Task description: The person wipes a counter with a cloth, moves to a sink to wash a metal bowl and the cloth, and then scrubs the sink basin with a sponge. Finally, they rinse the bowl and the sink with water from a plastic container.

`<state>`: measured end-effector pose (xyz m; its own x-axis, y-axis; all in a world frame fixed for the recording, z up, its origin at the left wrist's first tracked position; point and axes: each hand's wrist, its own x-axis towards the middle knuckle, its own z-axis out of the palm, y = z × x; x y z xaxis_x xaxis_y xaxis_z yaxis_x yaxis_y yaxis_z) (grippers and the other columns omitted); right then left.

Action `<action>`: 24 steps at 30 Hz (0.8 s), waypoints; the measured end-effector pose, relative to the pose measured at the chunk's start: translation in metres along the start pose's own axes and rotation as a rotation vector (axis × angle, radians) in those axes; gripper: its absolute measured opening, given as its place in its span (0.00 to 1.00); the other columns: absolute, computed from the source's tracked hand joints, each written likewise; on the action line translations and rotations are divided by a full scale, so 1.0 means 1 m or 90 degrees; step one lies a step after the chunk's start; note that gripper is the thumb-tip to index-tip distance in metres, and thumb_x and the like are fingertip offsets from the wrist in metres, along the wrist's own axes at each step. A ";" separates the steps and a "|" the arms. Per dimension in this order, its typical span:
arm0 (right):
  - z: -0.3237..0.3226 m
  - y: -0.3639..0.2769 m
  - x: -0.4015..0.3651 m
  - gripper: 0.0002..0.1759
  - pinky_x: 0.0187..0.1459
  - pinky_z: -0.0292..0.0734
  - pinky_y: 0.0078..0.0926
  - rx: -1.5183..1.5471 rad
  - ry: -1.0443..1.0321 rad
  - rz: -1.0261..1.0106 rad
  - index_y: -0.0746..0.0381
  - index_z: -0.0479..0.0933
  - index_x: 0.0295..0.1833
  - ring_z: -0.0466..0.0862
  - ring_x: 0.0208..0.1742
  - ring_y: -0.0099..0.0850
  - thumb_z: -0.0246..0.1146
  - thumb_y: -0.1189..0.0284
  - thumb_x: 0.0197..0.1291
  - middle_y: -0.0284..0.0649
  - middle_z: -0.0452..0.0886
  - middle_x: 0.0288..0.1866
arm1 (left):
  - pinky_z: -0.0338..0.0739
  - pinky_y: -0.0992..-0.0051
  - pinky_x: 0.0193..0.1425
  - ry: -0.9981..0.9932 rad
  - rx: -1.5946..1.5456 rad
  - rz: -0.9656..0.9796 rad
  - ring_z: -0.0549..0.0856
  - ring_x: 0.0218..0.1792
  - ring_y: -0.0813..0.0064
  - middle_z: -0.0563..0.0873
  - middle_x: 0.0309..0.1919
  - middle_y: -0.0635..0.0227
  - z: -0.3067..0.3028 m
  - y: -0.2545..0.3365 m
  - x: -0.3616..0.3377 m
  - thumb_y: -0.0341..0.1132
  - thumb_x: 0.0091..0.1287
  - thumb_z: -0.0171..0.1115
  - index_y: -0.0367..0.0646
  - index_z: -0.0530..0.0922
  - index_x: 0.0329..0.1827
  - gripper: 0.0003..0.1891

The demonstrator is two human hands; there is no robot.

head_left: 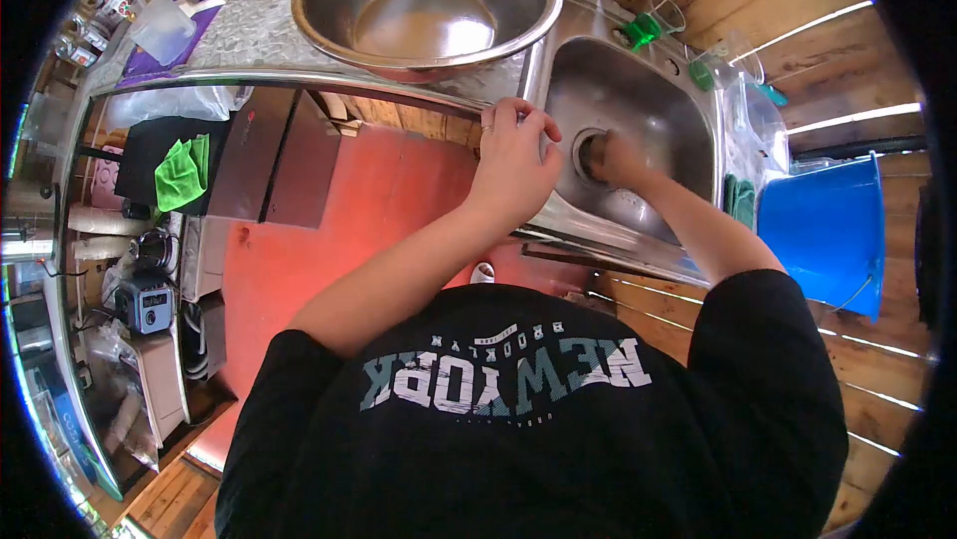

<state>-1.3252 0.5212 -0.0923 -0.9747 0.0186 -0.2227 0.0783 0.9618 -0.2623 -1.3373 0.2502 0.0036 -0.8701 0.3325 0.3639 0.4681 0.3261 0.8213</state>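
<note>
My left hand (516, 162), with a ring on one finger, is at the front left edge of the steel sink (663, 85). Its fingers are curled, and a small greyish patch shows between them; I cannot make out what it is. Down in the basin, my right hand (616, 160) reaches to the round drain (588, 152). Motion blurs that hand, and its fingertips are hidden at the dark drain opening. A large steel bowl (429, 5) with a little liquid at its bottom stands on the counter left of the sink.
A blue bucket (822, 230) stands right of the sink, near a green cloth (740, 200). Behind the basin are a bottle of green liquid (643, 30) and clear cups. A plastic container (162, 28) sits far left; a bright green cloth (182, 172) hangs below.
</note>
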 end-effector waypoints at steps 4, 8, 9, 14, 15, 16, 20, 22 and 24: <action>-0.001 0.022 0.024 0.14 0.50 0.73 0.41 -0.250 -0.241 -0.074 0.63 0.80 0.40 0.77 0.48 0.51 0.60 0.69 0.47 0.58 0.71 0.55 | 0.65 0.57 0.57 0.016 -0.002 0.013 0.68 0.52 0.50 0.70 0.46 0.53 0.000 0.002 0.000 0.28 0.52 0.60 0.41 0.75 0.35 0.07; 0.022 0.049 0.029 0.13 0.49 0.74 0.40 -0.138 -0.103 -0.061 0.61 0.80 0.40 0.77 0.44 0.50 0.60 0.72 0.46 0.57 0.71 0.56 | 0.67 0.57 0.55 0.003 0.009 0.010 0.68 0.51 0.49 0.70 0.46 0.53 -0.002 0.003 0.000 0.28 0.52 0.60 0.41 0.75 0.34 0.07; 0.024 0.049 0.023 0.13 0.48 0.74 0.40 -0.098 -0.068 -0.095 0.61 0.80 0.40 0.77 0.43 0.49 0.60 0.72 0.46 0.56 0.71 0.55 | 0.67 0.58 0.55 0.004 0.012 0.008 0.69 0.51 0.49 0.70 0.45 0.53 -0.002 0.003 0.000 0.28 0.52 0.60 0.41 0.75 0.34 0.07; -0.014 0.008 0.004 0.17 0.50 0.74 0.39 -0.342 -0.136 -0.166 0.53 0.81 0.45 0.77 0.49 0.50 0.59 0.75 0.46 0.54 0.73 0.54 | 0.67 0.58 0.54 0.009 0.009 0.023 0.69 0.50 0.49 0.70 0.45 0.53 0.000 0.001 -0.001 0.28 0.52 0.61 0.42 0.75 0.34 0.07; -0.017 0.006 0.001 0.17 0.51 0.74 0.38 -0.276 -0.138 -0.149 0.54 0.81 0.45 0.76 0.50 0.50 0.59 0.75 0.46 0.54 0.72 0.54 | 0.66 0.58 0.56 -0.003 0.005 0.009 0.68 0.51 0.50 0.70 0.46 0.54 -0.001 0.002 -0.001 0.28 0.52 0.61 0.42 0.75 0.35 0.07; -0.019 0.003 -0.003 0.17 0.52 0.74 0.37 -0.213 -0.140 -0.134 0.55 0.81 0.45 0.76 0.51 0.50 0.60 0.75 0.47 0.53 0.72 0.55 | 0.65 0.59 0.58 -0.013 0.000 -0.005 0.68 0.53 0.50 0.70 0.47 0.54 -0.002 0.004 -0.001 0.28 0.53 0.60 0.42 0.75 0.35 0.07; -0.015 0.021 -0.007 0.10 0.50 0.76 0.39 -0.142 -0.112 -0.306 0.67 0.80 0.38 0.78 0.51 0.45 0.59 0.76 0.49 0.51 0.73 0.55 | 0.64 0.59 0.60 -0.012 0.003 -0.007 0.67 0.54 0.50 0.70 0.48 0.54 -0.002 0.004 -0.001 0.29 0.53 0.60 0.42 0.75 0.36 0.08; -0.013 0.015 -0.011 0.09 0.49 0.76 0.40 -0.243 0.009 -0.304 0.66 0.80 0.37 0.80 0.47 0.46 0.58 0.76 0.51 0.51 0.76 0.51 | 0.65 0.58 0.58 -0.003 0.015 0.015 0.68 0.52 0.49 0.70 0.47 0.53 -0.001 0.002 -0.001 0.28 0.53 0.60 0.42 0.75 0.37 0.09; -0.009 0.009 -0.008 0.09 0.48 0.77 0.41 -0.336 0.019 -0.217 0.66 0.80 0.37 0.81 0.43 0.47 0.57 0.74 0.53 0.51 0.79 0.47 | 0.65 0.57 0.56 0.000 0.026 0.026 0.68 0.51 0.48 0.69 0.46 0.52 0.001 0.000 -0.002 0.28 0.52 0.60 0.42 0.74 0.37 0.09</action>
<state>-1.3187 0.5316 -0.0846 -0.9328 -0.3121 -0.1802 -0.3439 0.9204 0.1861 -1.3351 0.2500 0.0027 -0.8503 0.3466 0.3960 0.5086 0.3479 0.7876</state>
